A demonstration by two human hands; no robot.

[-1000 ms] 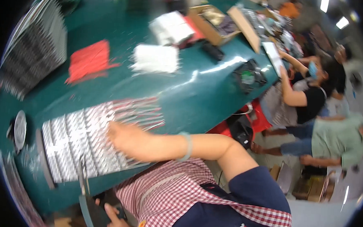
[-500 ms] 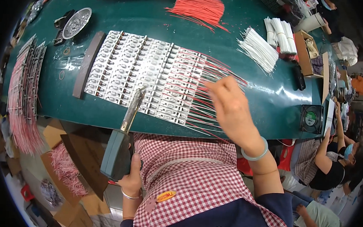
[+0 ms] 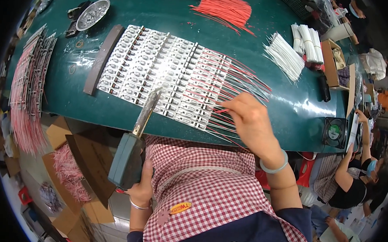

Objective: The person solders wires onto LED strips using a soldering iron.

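My left hand [image 3: 142, 187] grips a blue-grey soldering gun [image 3: 125, 160] whose long metal barrel [image 3: 146, 114] reaches over a panel of small white circuit boards [image 3: 153, 62]. Its tip appears above the panel's middle columns; contact is unclear. My right hand [image 3: 252, 123] is closed in a pinch at the panel's right edge, holding a red wire [image 3: 220, 109] by its length. Red and white wires [image 3: 247, 75] lie across the right column of boards and trail off to the right. Along the panel's left side lies a dark bar [image 3: 103, 59].
Red wires [image 3: 226, 8] and white wires [image 3: 285, 58] lie farther back. A metal dish [image 3: 93, 15] stands at far left, near stacked wired panels [image 3: 29, 86]. A small fan [image 3: 334, 132] sits at right. Below the table edge, a carton holds wires [image 3: 70, 173]. Co-workers sit at right.
The view has shifted, so the table's contents appear farther right and slightly higher. My right hand has moved nearer to me along the panel's edge. The soldering gun stays over the panel.
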